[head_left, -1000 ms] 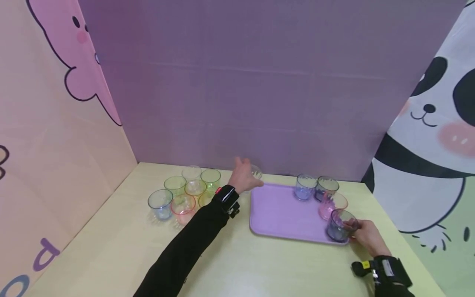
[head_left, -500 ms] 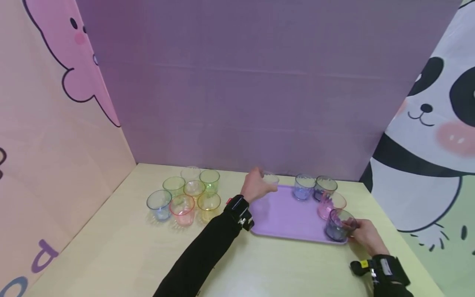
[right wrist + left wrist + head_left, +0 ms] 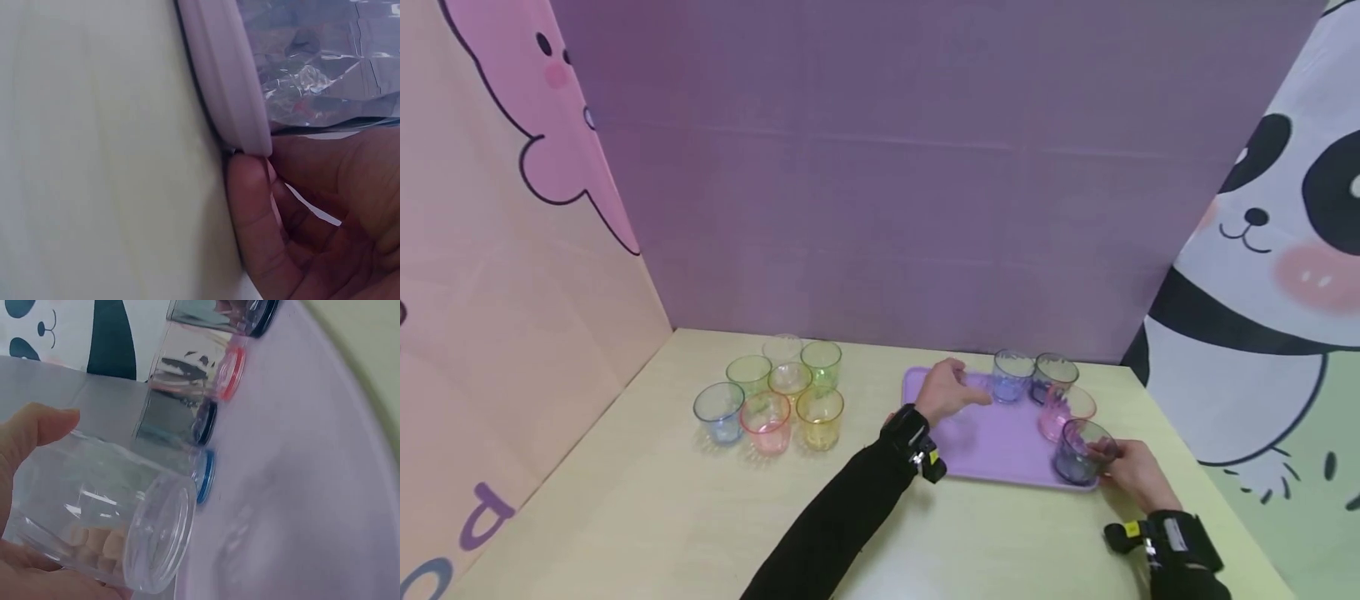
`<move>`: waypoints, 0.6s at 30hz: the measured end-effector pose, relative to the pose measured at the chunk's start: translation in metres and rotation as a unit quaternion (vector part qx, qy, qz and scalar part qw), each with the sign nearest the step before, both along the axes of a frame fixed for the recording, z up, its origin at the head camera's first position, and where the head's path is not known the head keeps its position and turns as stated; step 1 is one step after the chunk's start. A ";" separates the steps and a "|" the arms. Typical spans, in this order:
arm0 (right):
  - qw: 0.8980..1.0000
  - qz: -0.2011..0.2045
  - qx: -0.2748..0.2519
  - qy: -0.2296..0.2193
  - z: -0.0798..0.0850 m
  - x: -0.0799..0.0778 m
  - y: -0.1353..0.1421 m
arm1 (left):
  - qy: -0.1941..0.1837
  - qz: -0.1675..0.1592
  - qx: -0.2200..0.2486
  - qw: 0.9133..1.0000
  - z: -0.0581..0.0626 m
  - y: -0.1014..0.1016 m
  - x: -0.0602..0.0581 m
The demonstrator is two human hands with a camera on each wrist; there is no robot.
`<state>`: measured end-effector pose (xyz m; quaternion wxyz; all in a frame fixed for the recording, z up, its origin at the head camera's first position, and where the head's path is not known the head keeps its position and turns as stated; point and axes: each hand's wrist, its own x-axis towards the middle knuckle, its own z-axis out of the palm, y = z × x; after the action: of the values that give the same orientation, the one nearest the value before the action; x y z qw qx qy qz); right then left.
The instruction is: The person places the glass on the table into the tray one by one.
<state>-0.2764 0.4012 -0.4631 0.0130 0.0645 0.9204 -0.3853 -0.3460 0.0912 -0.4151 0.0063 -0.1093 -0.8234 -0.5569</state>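
My left hand [image 3: 946, 392] holds a clear glass [image 3: 106, 481] over the left back part of the purple tray [image 3: 992, 458], thumb on one side and fingers on the other. In the left wrist view the glass's thick base points toward the tray surface. My right hand [image 3: 1138, 475] pinches the tray's front right corner, its fingertips at the rim in the right wrist view. Close beside that hand a dark grey glass [image 3: 1077, 460] stands on the tray. Behind it are a pink glass [image 3: 1058, 417], another dark glass [image 3: 1054, 382] and a blue glass [image 3: 1011, 383].
On the left of the pale table [image 3: 625, 500] several tinted glasses stand in a cluster, including a blue one [image 3: 721, 421], a red-rimmed one [image 3: 766, 429] and a yellow one [image 3: 820, 425]. A purple backdrop [image 3: 850, 183] rises behind the table.
My left hand has carried the clear glass rightward from behind the tray's left end to over the tray. The right hand stays at the tray's corner.
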 end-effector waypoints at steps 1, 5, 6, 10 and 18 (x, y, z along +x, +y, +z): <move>1.000 -0.001 0.002 -0.001 0.000 0.000 0.000 | -0.006 -0.003 0.007 1.000 -0.001 0.003 0.001; 1.000 -0.007 0.002 -0.004 -0.001 -0.001 -0.002 | -0.026 -0.014 0.035 0.999 -0.005 0.014 0.006; 1.000 -0.008 0.002 -0.004 -0.001 -0.001 -0.002 | -0.031 -0.017 0.044 0.998 -0.006 0.016 0.007; 1.000 -0.006 -0.001 -0.001 -0.004 -0.002 -0.002 | -0.042 -0.041 0.081 0.995 -0.012 0.024 0.007; 1.000 0.004 0.004 0.002 -0.003 -0.004 0.003 | -0.045 -0.060 0.114 0.991 -0.017 0.040 0.008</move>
<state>-0.2800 0.4044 -0.4659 0.0128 0.0598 0.9222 -0.3819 -0.3384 0.1310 -0.4323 -0.0522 -0.1322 -0.7460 -0.6507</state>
